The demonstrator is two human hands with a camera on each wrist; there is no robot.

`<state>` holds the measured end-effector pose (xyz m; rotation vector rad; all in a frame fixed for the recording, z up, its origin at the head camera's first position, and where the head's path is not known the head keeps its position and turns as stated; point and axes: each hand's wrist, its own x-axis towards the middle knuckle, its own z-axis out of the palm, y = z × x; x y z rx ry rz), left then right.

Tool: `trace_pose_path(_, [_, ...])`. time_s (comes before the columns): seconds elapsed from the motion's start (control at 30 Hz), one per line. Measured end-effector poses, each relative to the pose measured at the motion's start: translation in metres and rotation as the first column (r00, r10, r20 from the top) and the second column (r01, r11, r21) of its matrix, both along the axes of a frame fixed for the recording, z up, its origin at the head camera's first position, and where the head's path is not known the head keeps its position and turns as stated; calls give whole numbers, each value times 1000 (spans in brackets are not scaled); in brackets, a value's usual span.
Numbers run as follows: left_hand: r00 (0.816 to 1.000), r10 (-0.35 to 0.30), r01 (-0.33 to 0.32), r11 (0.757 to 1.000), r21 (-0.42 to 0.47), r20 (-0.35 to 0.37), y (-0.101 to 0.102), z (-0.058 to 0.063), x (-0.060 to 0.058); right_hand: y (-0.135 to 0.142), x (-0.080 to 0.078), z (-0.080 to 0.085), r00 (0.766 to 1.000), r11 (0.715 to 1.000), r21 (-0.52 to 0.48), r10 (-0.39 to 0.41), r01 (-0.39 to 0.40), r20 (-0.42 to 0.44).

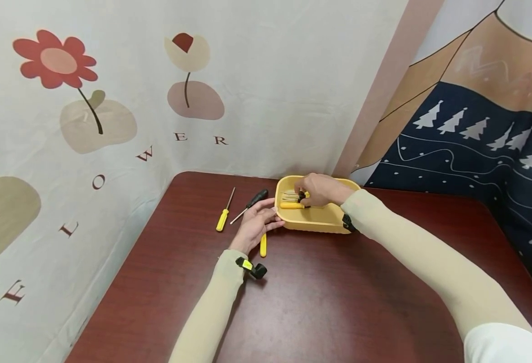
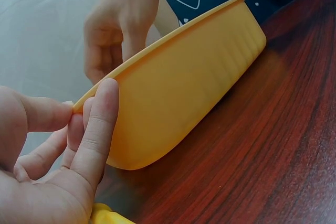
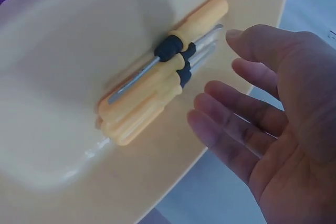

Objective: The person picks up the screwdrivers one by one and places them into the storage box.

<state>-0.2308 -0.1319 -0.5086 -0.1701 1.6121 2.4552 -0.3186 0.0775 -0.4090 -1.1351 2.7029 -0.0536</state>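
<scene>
My left hand (image 1: pixel 257 222) pinches the near left corner of a yellow plastic basket (image 1: pixel 313 227), thumb on the rim and fingers against the outer wall. Inside lie three screwdrivers (image 3: pixel 140 109) with yellow handles and black collars, side by side, one pointing opposite to the other two. Over them is my right hand (image 1: pixel 322 188); in the right wrist view its fingers are loosely bent, apart from the screwdrivers and holding nothing. A yellow handle (image 1: pixel 263 245) on the table shows beside my left hand, its other end hidden.
Left of the basket, a yellow-handled screwdriver (image 1: pixel 223 220) and a black-handled screwdriver (image 1: pixel 257 198) lie on the dark red table (image 1: pixel 338 297). Printed curtains (image 1: pixel 266 91) hang right behind the table's back edge.
</scene>
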Motion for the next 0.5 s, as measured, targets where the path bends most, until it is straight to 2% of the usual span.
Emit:
trace_pose_path(0.27, [1000, 1, -1, 1000, -1, 1, 0, 0, 1, 18, 11, 9, 998, 991, -117, -56, 59, 26])
trace_pose_path(0.5, [1000, 6, -6, 1000, 4, 5, 1, 2, 2, 37, 20, 15, 993, 970, -212, -116, 121, 33])
